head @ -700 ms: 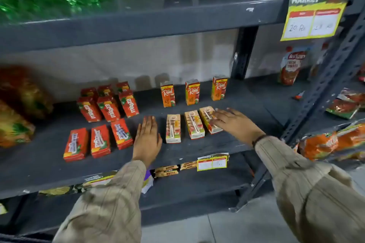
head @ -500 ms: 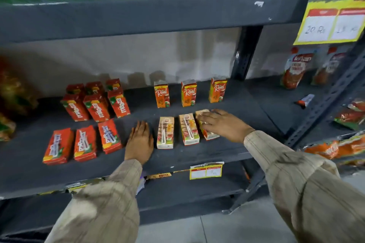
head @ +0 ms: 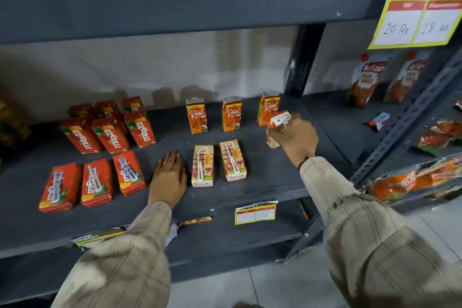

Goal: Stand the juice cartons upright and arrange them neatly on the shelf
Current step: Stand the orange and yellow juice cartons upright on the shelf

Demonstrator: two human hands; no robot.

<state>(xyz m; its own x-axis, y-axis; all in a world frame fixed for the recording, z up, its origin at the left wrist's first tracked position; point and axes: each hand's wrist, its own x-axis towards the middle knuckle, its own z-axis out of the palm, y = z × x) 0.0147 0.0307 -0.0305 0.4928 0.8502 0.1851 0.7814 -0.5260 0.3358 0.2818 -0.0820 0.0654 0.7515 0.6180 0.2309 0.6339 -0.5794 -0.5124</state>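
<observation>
My right hand (head: 296, 136) grips a small orange Real juice carton (head: 276, 125), held upright just in front of the rightmost of three standing Real cartons (head: 268, 110). Two more Real cartons (head: 203, 165) (head: 233, 160) lie flat on the grey shelf (head: 262, 182), straw side up. My left hand (head: 170, 177) rests flat on the shelf beside them, fingers apart and holding nothing. To the left, red Maaza cartons (head: 111, 132) stand in rows and three red cartons (head: 96, 184) lie flat in front of them.
An upper shelf (head: 200, 5) hangs low above. A dark upright post (head: 303, 62) bounds the bay on the right. Tomato sauce pouches (head: 367, 77) and snack packets (head: 412, 180) fill the neighbouring rack. Price tags (head: 255, 212) hang on the shelf edge.
My right hand closed on the rightmost flat Real carton, lifted it and turned it upright toward the back right. My left hand stayed flat on the shelf.
</observation>
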